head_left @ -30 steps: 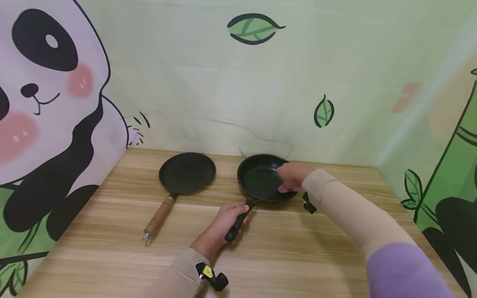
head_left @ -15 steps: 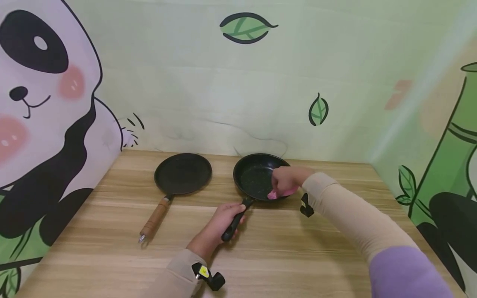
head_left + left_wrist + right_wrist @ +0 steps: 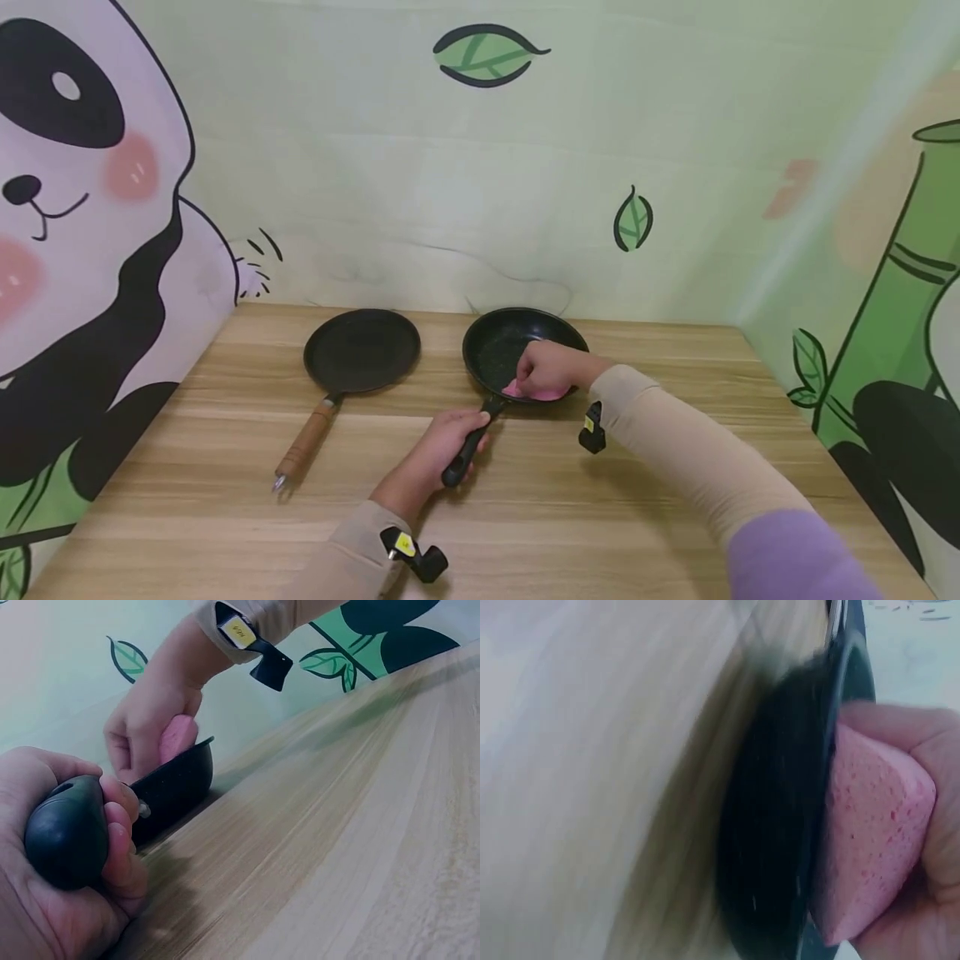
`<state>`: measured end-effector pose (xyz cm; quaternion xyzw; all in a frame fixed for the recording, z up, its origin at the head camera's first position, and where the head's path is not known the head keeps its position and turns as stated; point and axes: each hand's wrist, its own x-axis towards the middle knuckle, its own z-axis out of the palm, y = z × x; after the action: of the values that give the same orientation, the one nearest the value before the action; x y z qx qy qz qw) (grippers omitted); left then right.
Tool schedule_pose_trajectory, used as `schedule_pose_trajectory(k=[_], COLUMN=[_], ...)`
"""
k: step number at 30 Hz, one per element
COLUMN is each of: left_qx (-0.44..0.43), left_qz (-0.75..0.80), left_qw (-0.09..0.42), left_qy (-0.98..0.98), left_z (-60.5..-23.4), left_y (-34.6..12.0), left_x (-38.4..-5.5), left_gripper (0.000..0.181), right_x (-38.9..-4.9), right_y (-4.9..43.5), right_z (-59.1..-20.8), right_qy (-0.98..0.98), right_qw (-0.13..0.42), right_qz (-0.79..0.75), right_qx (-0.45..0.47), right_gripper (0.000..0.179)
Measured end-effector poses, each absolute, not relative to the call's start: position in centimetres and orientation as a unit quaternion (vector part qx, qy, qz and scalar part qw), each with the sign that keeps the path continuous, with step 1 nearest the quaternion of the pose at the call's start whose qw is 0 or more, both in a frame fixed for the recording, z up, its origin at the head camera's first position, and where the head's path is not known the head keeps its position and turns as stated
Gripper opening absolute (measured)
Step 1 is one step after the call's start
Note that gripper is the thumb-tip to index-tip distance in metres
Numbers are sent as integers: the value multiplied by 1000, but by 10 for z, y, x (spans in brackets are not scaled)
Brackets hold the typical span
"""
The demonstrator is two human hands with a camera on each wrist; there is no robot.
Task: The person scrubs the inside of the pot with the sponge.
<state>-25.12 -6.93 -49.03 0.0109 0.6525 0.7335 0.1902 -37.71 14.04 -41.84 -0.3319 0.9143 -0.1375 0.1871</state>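
Observation:
A black frying pan (image 3: 495, 350) with a speckled inside sits near the back of the wooden table. My left hand (image 3: 452, 446) grips its black handle (image 3: 67, 832), fingers wrapped round it. Inside the pan, my right hand (image 3: 551, 367) holds a pink sponge (image 3: 874, 832) against the near wall, close to the handle end. In the right wrist view the sponge's porous side shows between thumb and fingers, at the pan's rim. The left wrist view also shows the sponge (image 3: 178, 738) above the rim. Part of the pan's inside is hidden by the right hand.
Left of the frying pan lies a flat black pan (image 3: 362, 350) with a wooden handle (image 3: 306, 442) pointing to the front left. The wooden table (image 3: 600, 525) ends at a wall (image 3: 360, 167) printed with a panda and leaves.
My right hand has moved the sponge along the pan's inside from the right side to the near side, toward the handle. The left hand keeps its grip; the view has shifted slightly right.

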Motion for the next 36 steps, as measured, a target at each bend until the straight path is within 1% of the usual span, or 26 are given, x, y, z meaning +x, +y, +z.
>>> schedule_pose_trajectory(k=[4,8,11,13,15,19,22,25,31,36], left_qx=[7,4,-3,-9,-14,-14,-11,-2,16,25], left_qz=[733,735,736,739,740,742,741,739,735,735], left_qw=[188,178,168,164,164,171,174,176,184,187], left_qy=[653,655,655,654,652,649,648,650,653,651], left_z=[-491,-490,-487,-486,-485,-484,-484,-485,-491,-493], left_y=[-69,-67,-66,-65,-66,-67,-69,-71,-73,-73], left_x=[-251,-248,-246,-246,-247,-247,-247,-248,-248,-250], left_gripper=[32,33,33,33,34,34,33,31,31,33], right_x=[-377,-376,-374,-375,-374,-375,-375,-378,-386,-400], right_y=[130,125,125,127,130,136,138,140,143,148], right_z=[-423,-416,-405,-398,-393,-388,-388,-391,-403,-414], right_qy=[926,929,932,936,939,942,954,963,964,968], right_qw=[167,192,217,221,218,197,177,155,71,44], right_qz=[-135,-113,-66,-20,27,98,100,91,136,137], right_qx=[-310,-294,-283,-274,-265,-252,-221,-202,-218,-203], right_gripper=[19,19,18,15,16,34,40,38,27,27])
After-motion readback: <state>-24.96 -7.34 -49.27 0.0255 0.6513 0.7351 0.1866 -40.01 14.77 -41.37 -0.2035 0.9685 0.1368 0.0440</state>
